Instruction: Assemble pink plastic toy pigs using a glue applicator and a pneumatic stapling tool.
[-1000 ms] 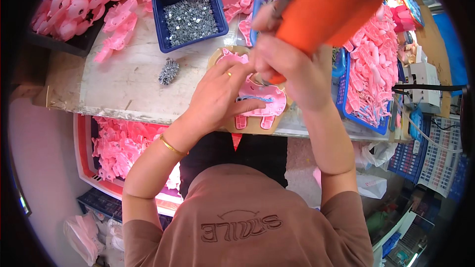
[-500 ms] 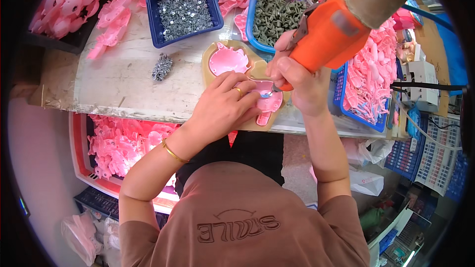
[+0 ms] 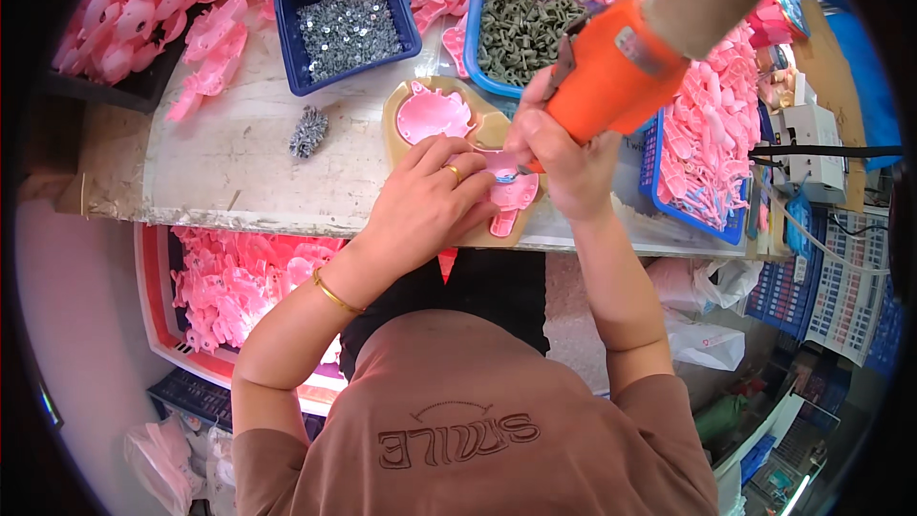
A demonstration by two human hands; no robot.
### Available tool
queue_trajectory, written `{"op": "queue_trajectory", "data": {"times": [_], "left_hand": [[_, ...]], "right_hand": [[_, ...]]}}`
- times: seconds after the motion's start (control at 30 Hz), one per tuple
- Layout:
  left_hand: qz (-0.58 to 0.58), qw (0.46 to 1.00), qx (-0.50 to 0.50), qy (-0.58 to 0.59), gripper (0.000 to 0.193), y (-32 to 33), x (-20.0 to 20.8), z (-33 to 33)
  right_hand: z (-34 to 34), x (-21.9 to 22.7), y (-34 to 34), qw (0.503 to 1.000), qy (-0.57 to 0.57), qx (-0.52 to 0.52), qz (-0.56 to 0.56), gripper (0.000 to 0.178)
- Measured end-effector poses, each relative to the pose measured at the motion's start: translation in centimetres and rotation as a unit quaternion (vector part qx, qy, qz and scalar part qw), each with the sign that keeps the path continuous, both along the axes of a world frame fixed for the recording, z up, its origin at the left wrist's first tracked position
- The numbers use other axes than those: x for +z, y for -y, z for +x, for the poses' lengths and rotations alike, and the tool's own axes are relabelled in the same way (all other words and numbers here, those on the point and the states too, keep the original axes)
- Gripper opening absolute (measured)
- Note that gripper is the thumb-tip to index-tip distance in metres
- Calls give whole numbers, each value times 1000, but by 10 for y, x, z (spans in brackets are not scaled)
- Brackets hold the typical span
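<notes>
My right hand [image 3: 571, 164] is wrapped round an orange power screwdriver [image 3: 611, 72], which slants in from the upper right. Its tip points down at a pink plastic shell [image 3: 516, 195] seated in a tan holding block [image 3: 489, 128]. Beside the tip, a small bluish-silver piece [image 3: 505, 176] shows on the shell. With fingers bent over that shell, my left hand [image 3: 420, 196] holds it against the block and covers part of it. A second, rounder pink shell [image 3: 433, 115] lies in the block's far-left hollow.
Beyond the block stand a dark blue bin [image 3: 412, 43] of small screws and a light blue basket [image 3: 475, 14] of grey-green pieces. A screw-covered clump [image 3: 309, 132] lies left. Another blue basket [image 3: 652, 158] holds pink parts; more parts fill a red-rimmed crate [image 3: 153, 277] below the table.
The whole view has shifted slightly. My right hand and the screwdriver have moved a little to the left, while my left hand stays on the shell.
</notes>
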State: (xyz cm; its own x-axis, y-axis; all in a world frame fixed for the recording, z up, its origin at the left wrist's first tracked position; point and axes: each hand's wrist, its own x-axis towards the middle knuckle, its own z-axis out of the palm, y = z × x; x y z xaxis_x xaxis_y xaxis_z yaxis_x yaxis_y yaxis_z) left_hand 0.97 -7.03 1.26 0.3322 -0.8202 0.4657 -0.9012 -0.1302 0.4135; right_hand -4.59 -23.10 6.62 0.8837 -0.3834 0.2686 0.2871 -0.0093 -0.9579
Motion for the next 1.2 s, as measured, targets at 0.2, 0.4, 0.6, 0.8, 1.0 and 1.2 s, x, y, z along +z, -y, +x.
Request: {"op": "queue_trajectory", "data": {"times": [0.2, 0.4, 0.6, 0.8, 1.0, 1.2], "left_hand": [[5, 999, 19, 28, 28, -10, 8, -6], [42, 996, 79, -12, 35, -20, 2, -17], [66, 993, 99, -23, 41, -27, -2, -23], [78, 991, 105, -10, 43, -26, -8, -24], [90, 990, 109, 0, 43, -26, -10, -25], [94, 989, 112, 12, 47, -29, -13, -26]], "right_hand": [[19, 25, 0, 994, 34, 100, -24, 42], [42, 77, -13, 964, 77, 92, -236, 44], [29, 138, 20, 851, 142, -297, -408, 19], [119, 170, 50, 962, 187, 11, -200, 51], [83, 168, 11, 978, 68, 75, -180, 59], [55, 134, -27, 995, 82, 50, -8, 68]]}}
